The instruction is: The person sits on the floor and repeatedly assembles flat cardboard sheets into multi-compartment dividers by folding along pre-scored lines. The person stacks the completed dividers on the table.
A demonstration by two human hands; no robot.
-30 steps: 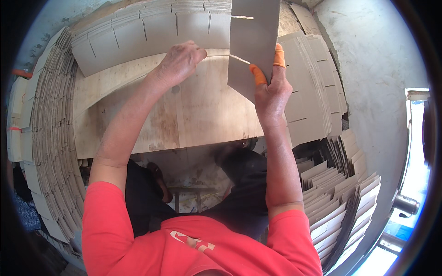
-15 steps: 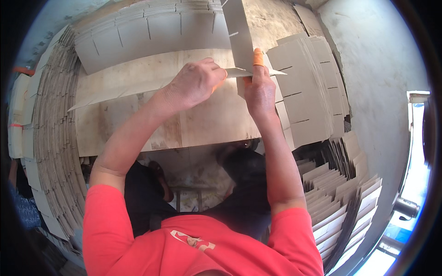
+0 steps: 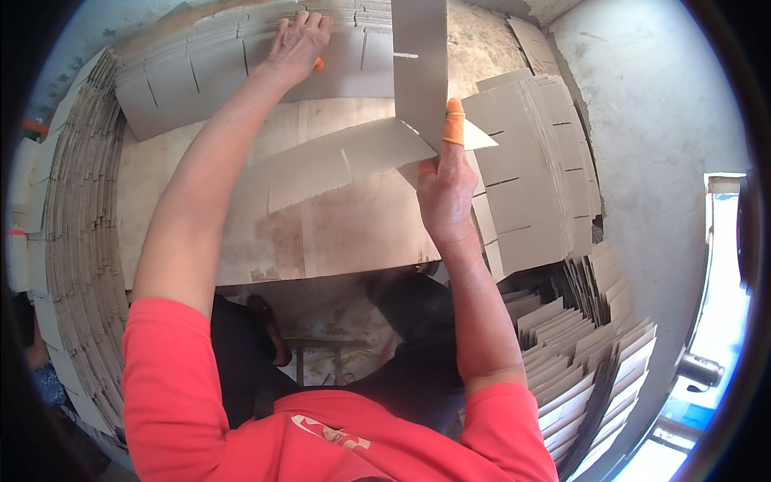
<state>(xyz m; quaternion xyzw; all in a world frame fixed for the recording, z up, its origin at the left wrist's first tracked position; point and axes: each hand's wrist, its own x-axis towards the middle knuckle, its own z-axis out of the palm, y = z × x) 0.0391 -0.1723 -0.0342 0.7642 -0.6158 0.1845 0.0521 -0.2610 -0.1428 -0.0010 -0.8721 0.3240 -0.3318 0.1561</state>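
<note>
Above the table, the right hand, one orange-capped finger extended, pinches an upright cardboard strip crossing a second strip. The left hand, arm outstretched, is at the slotted stack (grip unclear).

The upright strip and the crossing strip, 2 pieces of grey paperboard, look matt and smooth on their faces, with the crossing strip's lower edge slightly ragged, and similar dull board makes up the back stack, the left stack and the right stack, whose layered edges look rough. Beneath lies a tabletop of pale wood, grained and stained; the orange finger cover seems to be smooth rubbery material. The red shirt is matt cloth, the dark trousers dull fabric, the wall rough chalky plaster, and the cylindrical fitting glossy metal.
</note>
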